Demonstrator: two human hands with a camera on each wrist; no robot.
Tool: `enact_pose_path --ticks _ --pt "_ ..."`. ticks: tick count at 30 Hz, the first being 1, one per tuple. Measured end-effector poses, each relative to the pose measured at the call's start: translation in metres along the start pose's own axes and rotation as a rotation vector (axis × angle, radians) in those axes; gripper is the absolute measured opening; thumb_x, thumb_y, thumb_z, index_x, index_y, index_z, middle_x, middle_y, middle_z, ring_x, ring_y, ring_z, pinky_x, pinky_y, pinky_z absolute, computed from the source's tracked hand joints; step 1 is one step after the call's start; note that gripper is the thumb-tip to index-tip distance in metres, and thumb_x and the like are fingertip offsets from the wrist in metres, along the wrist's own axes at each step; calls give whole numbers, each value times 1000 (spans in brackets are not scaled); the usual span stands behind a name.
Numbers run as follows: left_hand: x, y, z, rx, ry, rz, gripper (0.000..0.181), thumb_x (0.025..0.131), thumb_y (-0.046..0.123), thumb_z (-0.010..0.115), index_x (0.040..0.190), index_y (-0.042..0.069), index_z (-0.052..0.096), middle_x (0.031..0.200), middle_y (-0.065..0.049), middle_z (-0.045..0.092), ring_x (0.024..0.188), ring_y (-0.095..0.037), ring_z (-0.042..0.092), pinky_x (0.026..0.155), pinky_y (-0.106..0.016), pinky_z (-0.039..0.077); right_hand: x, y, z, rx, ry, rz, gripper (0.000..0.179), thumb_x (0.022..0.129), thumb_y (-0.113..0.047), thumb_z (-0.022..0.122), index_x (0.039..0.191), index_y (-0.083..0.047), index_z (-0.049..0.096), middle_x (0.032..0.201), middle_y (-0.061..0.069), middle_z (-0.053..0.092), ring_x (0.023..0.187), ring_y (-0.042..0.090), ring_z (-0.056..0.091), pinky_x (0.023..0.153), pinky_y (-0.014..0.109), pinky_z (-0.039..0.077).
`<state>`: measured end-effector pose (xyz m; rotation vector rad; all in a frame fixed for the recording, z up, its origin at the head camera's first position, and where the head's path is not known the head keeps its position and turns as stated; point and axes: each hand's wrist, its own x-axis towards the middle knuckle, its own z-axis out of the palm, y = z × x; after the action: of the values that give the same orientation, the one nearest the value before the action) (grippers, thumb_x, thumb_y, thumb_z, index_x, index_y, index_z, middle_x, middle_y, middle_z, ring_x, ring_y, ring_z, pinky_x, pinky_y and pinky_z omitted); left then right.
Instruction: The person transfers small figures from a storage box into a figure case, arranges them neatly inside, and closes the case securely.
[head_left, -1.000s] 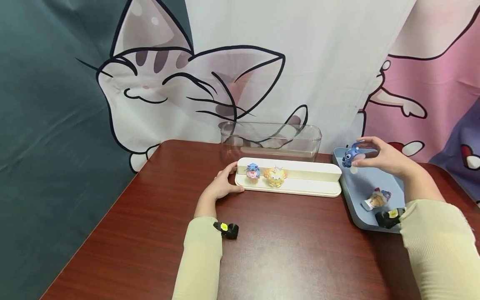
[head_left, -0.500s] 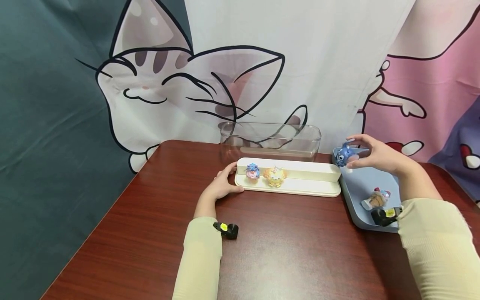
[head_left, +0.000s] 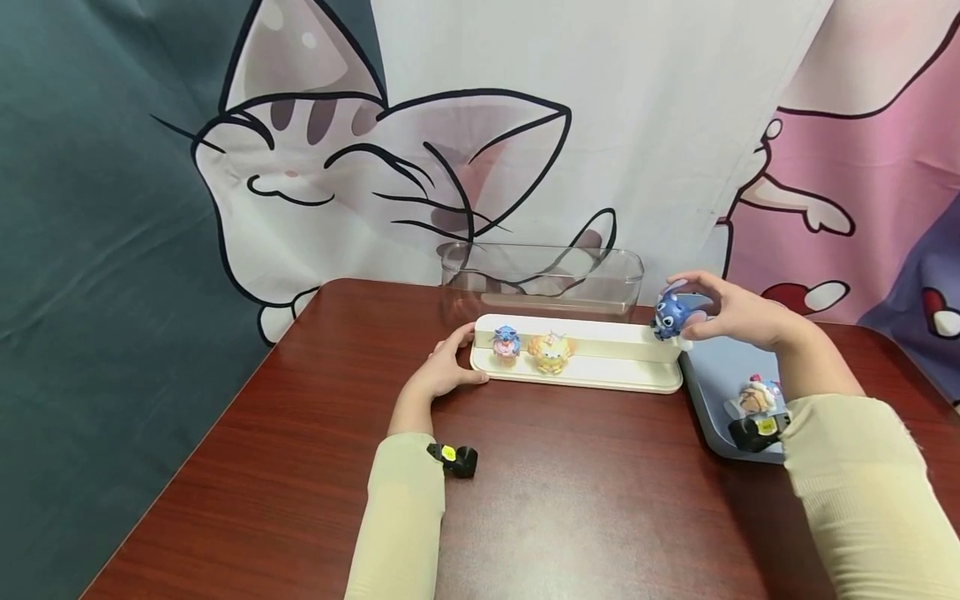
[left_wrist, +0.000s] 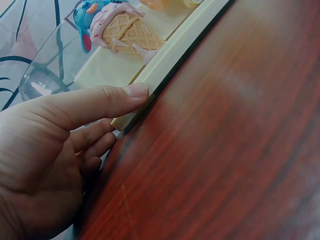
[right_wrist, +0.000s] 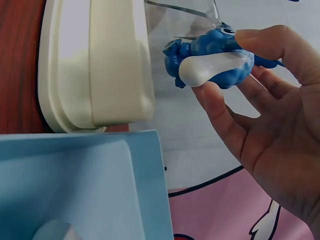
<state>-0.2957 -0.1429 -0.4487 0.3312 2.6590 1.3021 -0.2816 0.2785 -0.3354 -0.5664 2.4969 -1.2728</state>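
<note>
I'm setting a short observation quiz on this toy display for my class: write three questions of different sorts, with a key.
1. What do the fingers of the right hand hold?
2. True or false: the left hand holds a toy.
3. Fill in the number: the white stand bears ____ toys.

Key:
1. A blue toy.
2. False; it holds the end of the white stand.
3. Two: an ice-cream toy and a yellow toy.

Teal, white and pink cartoon-cat curtain (head_left: 480,150) behind a reddish-brown, wood-grained table (head_left: 585,467)
</note>
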Motion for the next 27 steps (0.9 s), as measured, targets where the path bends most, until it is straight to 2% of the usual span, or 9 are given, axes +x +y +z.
enact_pose_path --ticks 8,14,21,27 --pt "1 0 -1 7 -2 0 93 71 22 81 146 25 26 139 -3 41 128 -25 27 104 -52 19 5 3 7 87 -1 -48 62 81 2 64 128 -27 37 128 15 35 93 13 54 74 27 48" --pt "0 0 -1 12 -1 1 93 71 21 81 146 24 26 139 -3 41 128 -24 28 104 -51 20 8 2 11 103 -2 -58 63 81 3 65 129 -27 39 127 15 35 92 12 55 74 27 48" --pt "1 0 -1 9 0 2 92 71 20 81 146 24 27 139 -3 42 128 -25 28 104 -51 20 12 -1 15 97 38 -38 67 81 1 66 133 -31 40 128 15 30 89 14 56 74 28 48" --pt "0 0 -1 8 -1 2 93 71 20 81 146 24 27 139 -3 41 128 -24 28 104 -50 20 15 -2 20 112 67 -34 68 82 -1 65 142 -17 36 126 17 37 91 14 56 77 28 46"
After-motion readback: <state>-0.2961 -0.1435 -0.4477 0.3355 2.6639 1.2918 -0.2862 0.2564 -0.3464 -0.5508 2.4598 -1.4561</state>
